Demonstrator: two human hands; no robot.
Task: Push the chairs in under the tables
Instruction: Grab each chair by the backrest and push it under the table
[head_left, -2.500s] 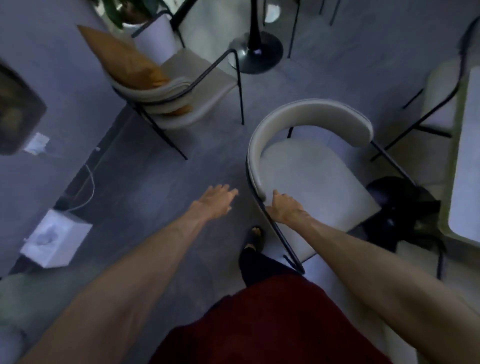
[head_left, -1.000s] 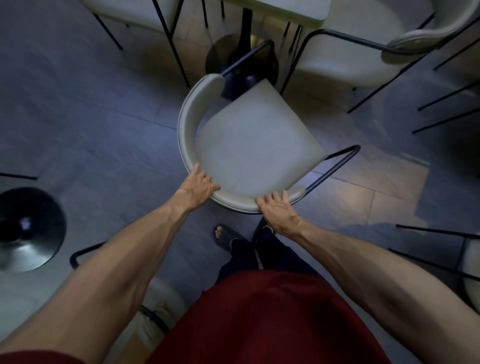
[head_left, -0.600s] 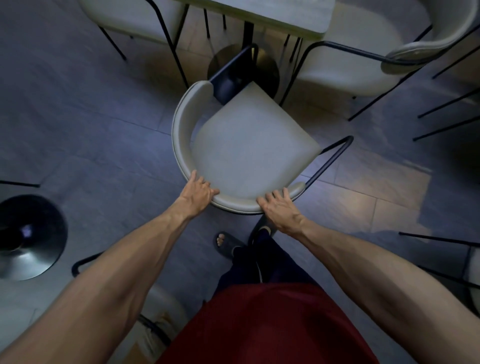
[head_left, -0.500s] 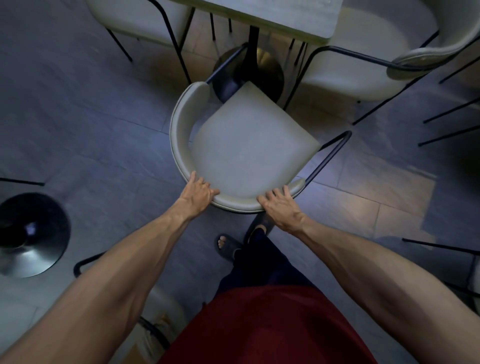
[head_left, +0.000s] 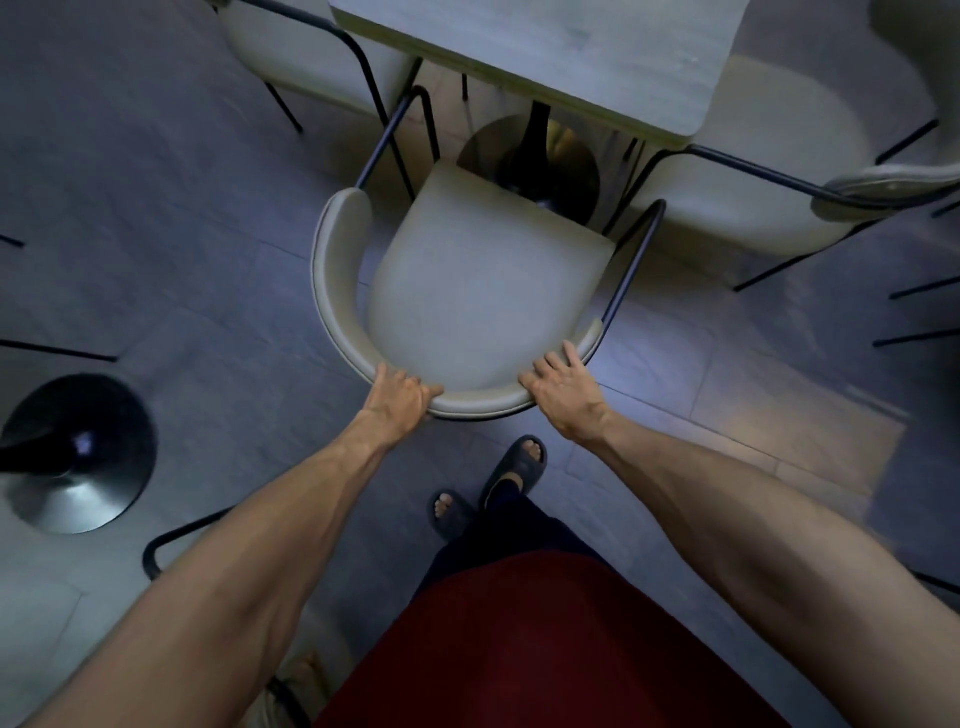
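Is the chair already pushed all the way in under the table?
No, almost the whole seat of the chair lies outside the table edge, both hands on its backrest.

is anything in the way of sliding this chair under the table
Both hands, left hand and right hand, already grip the chair. Ahead, the table's pedestal base sits just beyond the seat's front edge, and a neighbouring chair's leg stands close on the right.

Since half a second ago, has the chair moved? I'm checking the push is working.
Yes. The chair has slid toward the table; its seat's front edge now overlaps the round table base more.
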